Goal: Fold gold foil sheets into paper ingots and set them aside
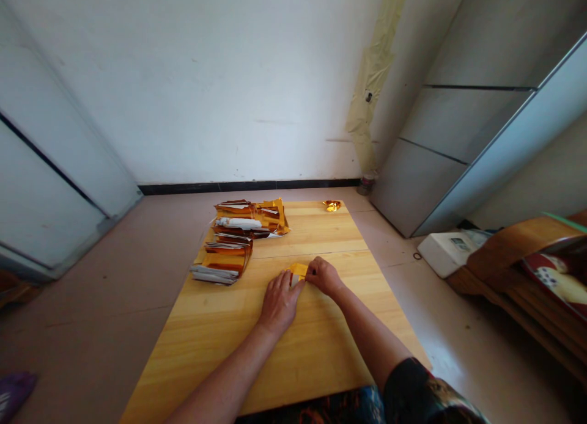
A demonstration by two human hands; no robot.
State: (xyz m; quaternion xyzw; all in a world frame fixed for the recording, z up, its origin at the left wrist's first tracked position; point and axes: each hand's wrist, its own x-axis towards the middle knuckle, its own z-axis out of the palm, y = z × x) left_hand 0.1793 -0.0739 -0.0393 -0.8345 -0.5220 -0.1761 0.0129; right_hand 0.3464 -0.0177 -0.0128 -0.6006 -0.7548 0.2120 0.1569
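A small piece of shiny amber film with a whitish strip (299,270) lies on the wooden table in front of me. My left hand (279,300) rests palm down at its left side, with the piece held between thumb and fingers. At the right edge of the film, my right hand (324,276) is closed in a pinch on it. Farther back on the left are bundles of amber film and white paper strips (227,244), set in uneven rows. Fingers partly cover the small piece, so its full shape is hidden.
A crumpled gold film scrap (332,206) sits at the far right corner of the wooden table (316,338). Behind is a white wall (229,94). A grey refrigerator (426,155) stands at the right, near a white box (444,253) and a wooden bench (495,289).
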